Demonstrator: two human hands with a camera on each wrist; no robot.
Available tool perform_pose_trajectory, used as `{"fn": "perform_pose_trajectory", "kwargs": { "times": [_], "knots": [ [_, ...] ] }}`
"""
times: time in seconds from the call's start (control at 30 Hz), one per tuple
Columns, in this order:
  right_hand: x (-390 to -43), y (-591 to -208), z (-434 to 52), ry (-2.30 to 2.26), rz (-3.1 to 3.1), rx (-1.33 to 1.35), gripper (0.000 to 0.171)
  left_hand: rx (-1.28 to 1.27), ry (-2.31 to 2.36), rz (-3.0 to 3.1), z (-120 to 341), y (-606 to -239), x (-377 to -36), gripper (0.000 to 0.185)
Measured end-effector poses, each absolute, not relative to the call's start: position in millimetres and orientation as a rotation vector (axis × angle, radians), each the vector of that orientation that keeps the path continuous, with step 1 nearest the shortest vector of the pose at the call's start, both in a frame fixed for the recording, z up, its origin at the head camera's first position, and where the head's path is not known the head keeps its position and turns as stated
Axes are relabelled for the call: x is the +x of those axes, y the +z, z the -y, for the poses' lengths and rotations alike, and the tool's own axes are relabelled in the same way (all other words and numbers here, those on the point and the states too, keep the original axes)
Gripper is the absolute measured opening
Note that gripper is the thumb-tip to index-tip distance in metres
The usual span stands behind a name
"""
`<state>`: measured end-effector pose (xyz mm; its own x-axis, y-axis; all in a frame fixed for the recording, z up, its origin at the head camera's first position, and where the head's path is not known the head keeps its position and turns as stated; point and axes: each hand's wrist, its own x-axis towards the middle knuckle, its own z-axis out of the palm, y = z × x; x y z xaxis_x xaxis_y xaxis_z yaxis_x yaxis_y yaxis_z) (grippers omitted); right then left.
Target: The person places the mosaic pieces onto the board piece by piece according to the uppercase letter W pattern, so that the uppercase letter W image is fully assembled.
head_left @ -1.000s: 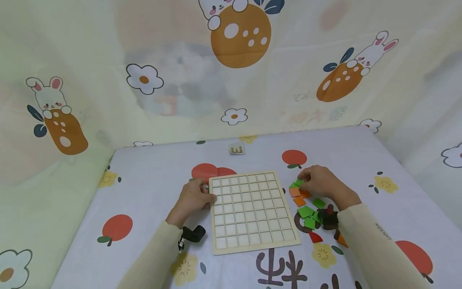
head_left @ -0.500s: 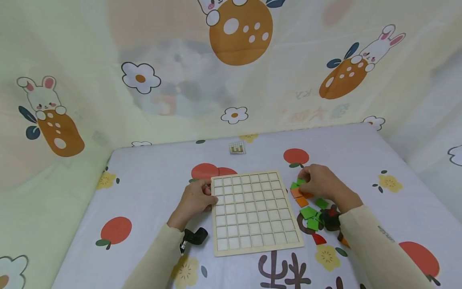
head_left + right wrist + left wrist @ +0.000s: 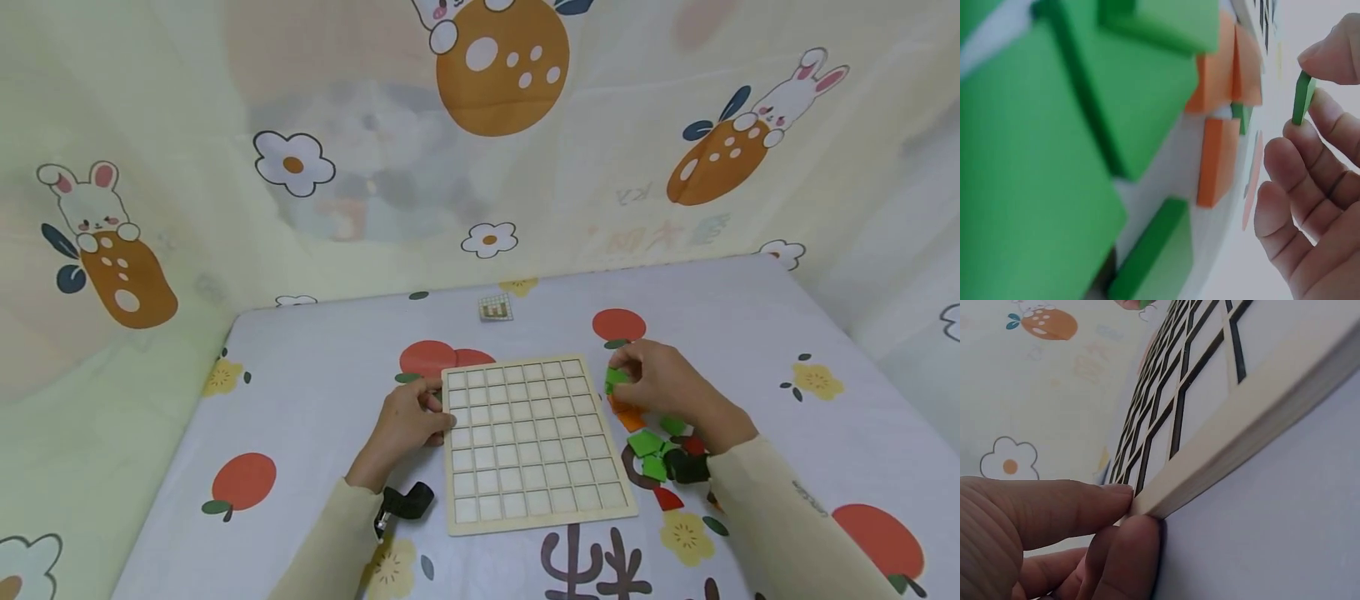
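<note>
Wooden and pale, the grid board (image 3: 534, 443) lies flat on the cloth-covered desk (image 3: 322, 375), every cell in view bare. The left hand (image 3: 408, 423) steadies it at the near-left edge: in the left wrist view, a thumb and a finger (image 3: 1060, 509) pinch the board's corner (image 3: 1166, 500), so that grip is closed on the board. The right hand (image 3: 654, 382) hovers just right of the board's far corner, and its grip pinches 1 green tile (image 3: 1302, 97) on edge between thumb and fingertips, lifted clear of the loose pile of green and orange tiles (image 3: 647, 435) beside the board.

Judging from this, the step in hand is picking up a tile, with placement not yet begun. The next move would seem to call for carrying the green tile leftward over the frame, turning it flat, and lining its edges up with 1 cell before pressing it in. The left hand's hold matters, since a nudge could shift the board.

A small patterned card (image 3: 496, 309) lies further back, well apart.
</note>
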<state>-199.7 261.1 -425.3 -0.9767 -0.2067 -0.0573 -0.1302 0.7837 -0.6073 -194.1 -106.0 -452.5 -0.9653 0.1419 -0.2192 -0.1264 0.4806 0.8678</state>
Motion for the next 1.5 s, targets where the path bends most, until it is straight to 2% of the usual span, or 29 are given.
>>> {"fn": "perform_pose_trajectory", "kwargs": {
  "times": [0.37,0.73,0.97,1.5],
  "knots": [
    [-202,-423,-232,-0.979,-2.806,-0.597,0.021,0.005,1.494,-2.491,106,-454,-195,0.058],
    [-199,-429,-212,-0.909,-2.736,-0.59,0.03,-0.016,1.489,-2.501,104,-455,-193,0.059],
    [-200,-431,-208,-0.868,-2.749,-0.689,0.032,-0.024,1.5,-2.489,104,-456,-194,0.059],
    [-200,-434,-205,-0.828,-2.735,-0.701,0.03,-0.009,1.496,-2.49,106,-457,-192,0.058]
  ]
}}
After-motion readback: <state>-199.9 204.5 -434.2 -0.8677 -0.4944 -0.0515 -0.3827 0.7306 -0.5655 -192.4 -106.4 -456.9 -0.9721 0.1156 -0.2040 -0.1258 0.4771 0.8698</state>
